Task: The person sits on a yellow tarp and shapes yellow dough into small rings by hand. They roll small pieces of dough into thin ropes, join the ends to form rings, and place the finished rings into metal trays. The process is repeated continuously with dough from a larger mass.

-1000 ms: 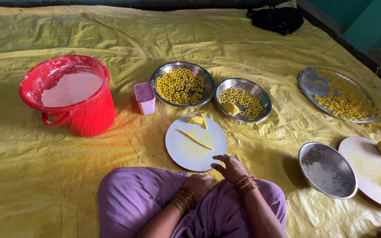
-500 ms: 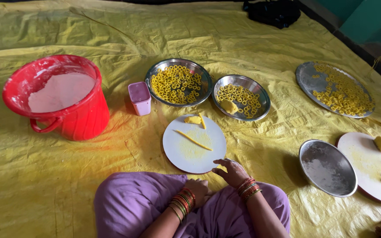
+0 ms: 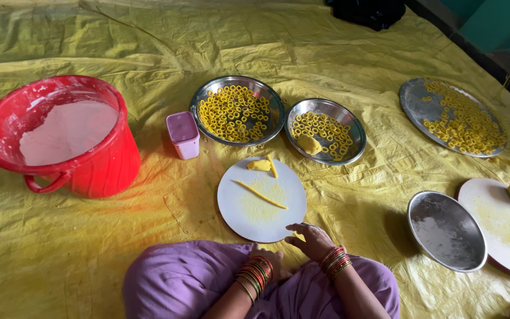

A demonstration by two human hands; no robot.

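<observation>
Yellow plastic sheet (image 3: 337, 53) covers the floor. Right hand (image 3: 309, 238), fingers loosely curled, rests at the near edge of a round white board (image 3: 246, 207) bearing a dough strip (image 3: 261, 194). Left hand (image 3: 273, 260) lies on the lap, its grip hidden.

Red bucket (image 3: 66, 139), small pink container (image 3: 183, 134)

A wrinkled yellow plastic sheet (image 3: 337, 41) covers the floor. Directly on it stand a red bucket (image 3: 98, 168), a small pink container (image 3: 183, 134), two steel bowls of yellow rings (image 3: 236, 111) (image 3: 326, 130), a steel plate (image 3: 453, 117), an empty steel dish (image 3: 447, 231) and two white round boards (image 3: 261, 201) (image 3: 500, 227).
</observation>
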